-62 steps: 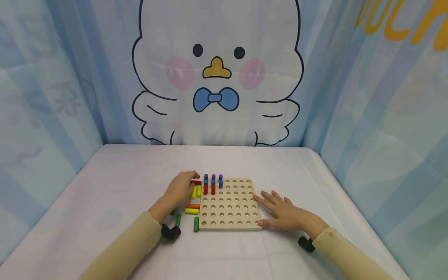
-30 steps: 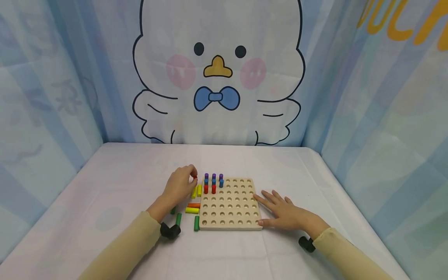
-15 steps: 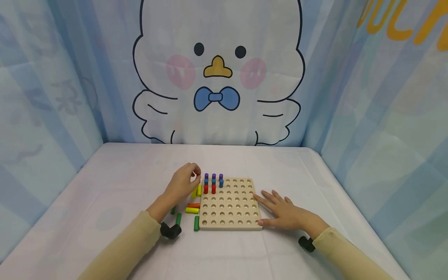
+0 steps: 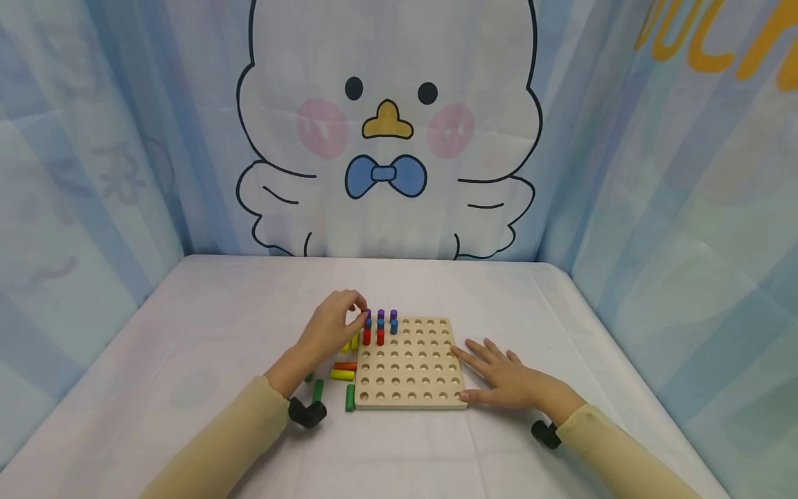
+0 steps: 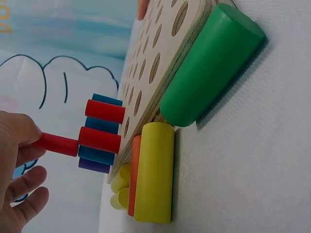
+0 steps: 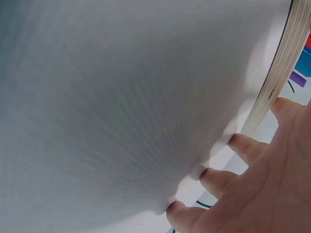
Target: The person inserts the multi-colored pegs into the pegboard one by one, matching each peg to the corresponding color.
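Note:
My left hand (image 4: 330, 322) pinches a red peg (image 5: 57, 144) between thumb and finger, above the back left corner of the wooden pegboard (image 4: 402, 374). In the left wrist view that peg points at the standing pegs. Set in the board are three purple pegs (image 4: 394, 314), three blue pegs (image 4: 394, 327) and two red pegs (image 4: 380, 337), in rows at the back left. My right hand (image 4: 508, 378) lies with spread fingers at the board's right edge; index finger and thumb touch it. The right wrist view has the other fingertips (image 6: 214, 179) on the cloth.
Loose pegs lie left of the board: yellow pegs (image 4: 343, 375), an orange peg (image 4: 345, 366) and green pegs (image 4: 350, 398). A white cloth (image 4: 237, 305) covers the table. Patterned curtains (image 4: 206, 138) stand behind and at both sides.
My left hand has picked up the red peg that lay beside the board's back left, lifted it and moved right, over the board's corner. My right hand stays in place.

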Demonstrator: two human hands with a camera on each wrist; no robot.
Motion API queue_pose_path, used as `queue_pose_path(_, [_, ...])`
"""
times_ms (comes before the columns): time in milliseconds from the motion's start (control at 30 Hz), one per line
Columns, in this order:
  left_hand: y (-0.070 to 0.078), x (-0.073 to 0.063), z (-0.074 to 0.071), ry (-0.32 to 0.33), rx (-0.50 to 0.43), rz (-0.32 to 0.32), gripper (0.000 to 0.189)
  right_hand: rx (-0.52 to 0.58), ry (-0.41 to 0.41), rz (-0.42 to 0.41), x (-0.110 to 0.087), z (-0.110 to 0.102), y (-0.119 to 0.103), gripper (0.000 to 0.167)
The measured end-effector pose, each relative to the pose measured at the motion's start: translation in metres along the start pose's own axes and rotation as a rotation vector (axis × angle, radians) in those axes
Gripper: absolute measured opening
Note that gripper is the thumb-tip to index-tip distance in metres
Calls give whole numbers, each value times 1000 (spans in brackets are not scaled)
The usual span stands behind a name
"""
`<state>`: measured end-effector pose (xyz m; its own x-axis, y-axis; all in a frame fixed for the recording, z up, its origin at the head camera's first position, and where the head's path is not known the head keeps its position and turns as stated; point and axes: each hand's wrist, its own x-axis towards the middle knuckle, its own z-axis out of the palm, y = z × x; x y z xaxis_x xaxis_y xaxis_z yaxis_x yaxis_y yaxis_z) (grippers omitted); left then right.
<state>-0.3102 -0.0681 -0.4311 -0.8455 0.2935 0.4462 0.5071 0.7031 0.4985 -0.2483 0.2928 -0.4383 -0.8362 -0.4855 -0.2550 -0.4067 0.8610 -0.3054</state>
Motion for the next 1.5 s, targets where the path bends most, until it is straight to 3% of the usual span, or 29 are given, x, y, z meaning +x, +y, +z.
queue_pose_path(233, [8, 1, 1, 16, 1, 46, 9, -2, 3, 2, 1, 1, 1, 88])
queue_pose_path(767, [24, 4, 12, 16, 2, 42, 6, -4, 4, 2, 2, 1, 0, 88])
queue_pose_path(1000, [25, 5, 17, 46, 7, 80, 7, -1, 3, 5, 0, -1, -2, 88])
queue_pose_path(1500, [24, 2, 33, -4, 30, 72, 10, -15, -1, 18, 2, 1, -2, 88])
